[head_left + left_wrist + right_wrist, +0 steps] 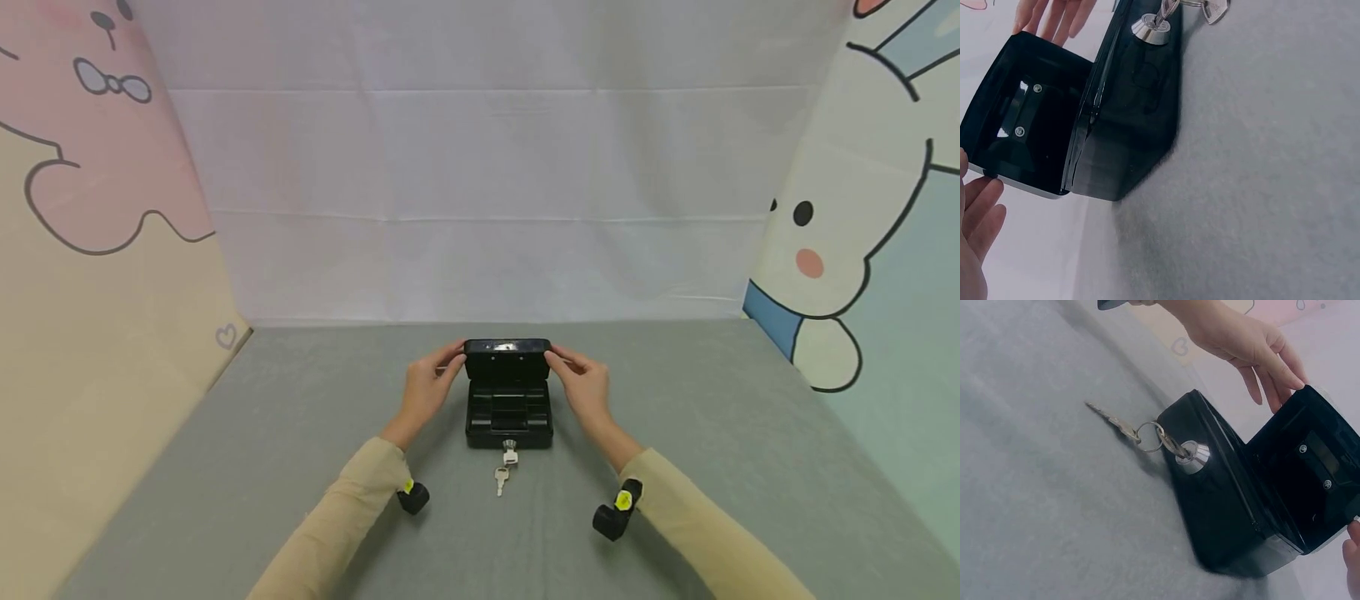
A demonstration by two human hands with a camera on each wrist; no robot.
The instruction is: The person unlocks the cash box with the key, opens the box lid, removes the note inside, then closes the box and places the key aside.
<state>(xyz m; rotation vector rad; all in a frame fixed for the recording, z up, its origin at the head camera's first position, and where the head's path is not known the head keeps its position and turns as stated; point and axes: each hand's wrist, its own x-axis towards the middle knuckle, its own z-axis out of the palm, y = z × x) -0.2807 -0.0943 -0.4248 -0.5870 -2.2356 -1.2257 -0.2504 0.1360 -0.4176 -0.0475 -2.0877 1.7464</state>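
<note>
OK, hands [426, 385] [587, 390] pinch-wide @ lid [507, 365].

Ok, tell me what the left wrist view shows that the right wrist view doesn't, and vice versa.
Only the left wrist view shows the left end of the black box. Only the right wrist view shows its right end, the second key down to its tip and a heart drawing. Both show the raised lid with two screws, the lock with a key in it, the left hand and the right hand.
</note>
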